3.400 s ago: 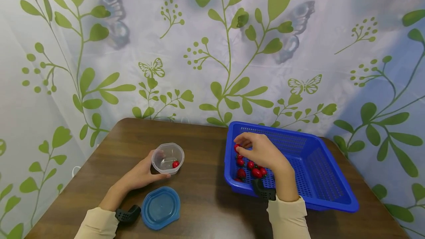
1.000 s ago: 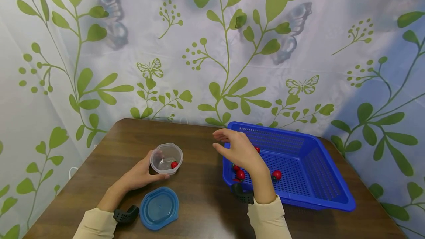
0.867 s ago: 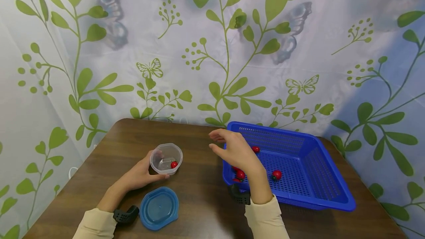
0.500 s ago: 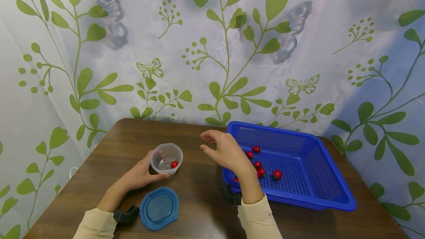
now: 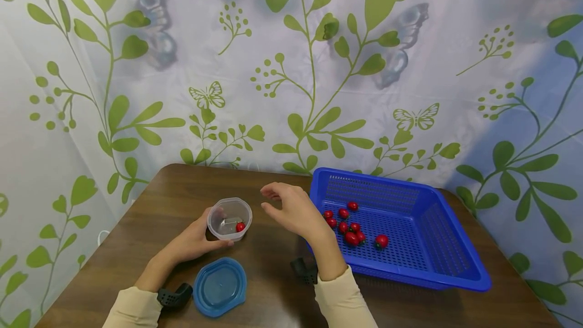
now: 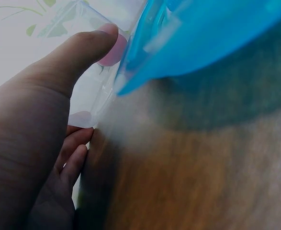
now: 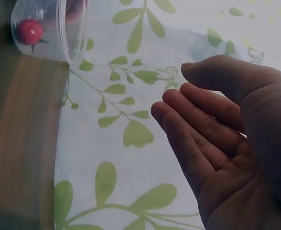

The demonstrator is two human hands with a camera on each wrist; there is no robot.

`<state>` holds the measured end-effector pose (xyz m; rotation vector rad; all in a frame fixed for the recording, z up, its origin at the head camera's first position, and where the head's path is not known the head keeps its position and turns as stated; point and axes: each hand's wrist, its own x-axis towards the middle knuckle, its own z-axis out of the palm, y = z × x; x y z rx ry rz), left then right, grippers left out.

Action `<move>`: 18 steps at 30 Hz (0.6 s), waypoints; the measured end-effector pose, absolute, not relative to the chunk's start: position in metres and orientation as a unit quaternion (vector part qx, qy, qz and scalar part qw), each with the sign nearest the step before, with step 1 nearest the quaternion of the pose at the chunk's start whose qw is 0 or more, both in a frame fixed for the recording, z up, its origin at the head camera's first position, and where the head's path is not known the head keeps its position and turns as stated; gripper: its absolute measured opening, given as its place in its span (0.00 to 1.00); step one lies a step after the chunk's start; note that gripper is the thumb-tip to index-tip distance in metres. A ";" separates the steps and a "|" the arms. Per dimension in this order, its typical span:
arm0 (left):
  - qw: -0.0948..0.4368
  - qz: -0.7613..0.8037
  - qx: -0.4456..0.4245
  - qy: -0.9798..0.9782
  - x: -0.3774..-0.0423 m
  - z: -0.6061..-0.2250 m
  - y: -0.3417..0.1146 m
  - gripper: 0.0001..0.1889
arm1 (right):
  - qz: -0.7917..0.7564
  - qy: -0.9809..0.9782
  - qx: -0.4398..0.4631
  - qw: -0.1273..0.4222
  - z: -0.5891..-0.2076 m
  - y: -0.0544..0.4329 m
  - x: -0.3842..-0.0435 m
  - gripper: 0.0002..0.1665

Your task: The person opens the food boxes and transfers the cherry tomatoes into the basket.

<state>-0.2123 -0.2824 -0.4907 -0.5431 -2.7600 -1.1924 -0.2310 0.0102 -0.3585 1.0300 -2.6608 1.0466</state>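
Observation:
My left hand (image 5: 196,239) holds a clear plastic container (image 5: 217,229) on the table, thumb on the near side and fingers round the far side. One red cherry tomato (image 5: 240,227) lies inside it; in the right wrist view its green stalk shows on the tomato (image 7: 29,32). My right hand (image 5: 296,211) hovers between container and basket, fingers loosely bent and thumb apart. Nothing shows between the fingers of the right hand (image 7: 217,139) in its wrist view. Several cherry tomatoes (image 5: 351,238) lie towards the left side of the blue basket (image 5: 410,270).
A blue lid (image 5: 219,287) lies on the brown table (image 5: 273,277), in front of the container and close to my left wrist. The perforated basket takes up the table's right part. Behind the table hangs a leaf-patterned curtain (image 5: 255,65).
My right hand has moved left, out from over the basket towards the container, uncovering more cherry tomatoes. My left hand, the container and the lid have stayed in place.

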 end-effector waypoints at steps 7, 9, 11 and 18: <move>0.046 -0.392 -0.183 -0.900 -0.212 -0.491 -0.282 0.47 | 0.332 -0.875 0.348 0.048 -0.366 -0.003 -0.232 0.16; 0.045 -0.391 -0.183 -0.901 -0.212 -0.490 -0.282 0.47 | 0.329 -0.876 0.350 0.047 -0.367 -0.006 -0.232 0.16; 0.043 -0.391 -0.182 -0.901 -0.212 -0.490 -0.282 0.48 | 0.331 -0.875 0.351 0.044 -0.369 -0.009 -0.231 0.16; 0.042 -0.389 -0.178 -0.903 -0.213 -0.490 -0.282 0.48 | 0.324 -0.874 0.359 0.039 -0.371 -0.017 -0.231 0.16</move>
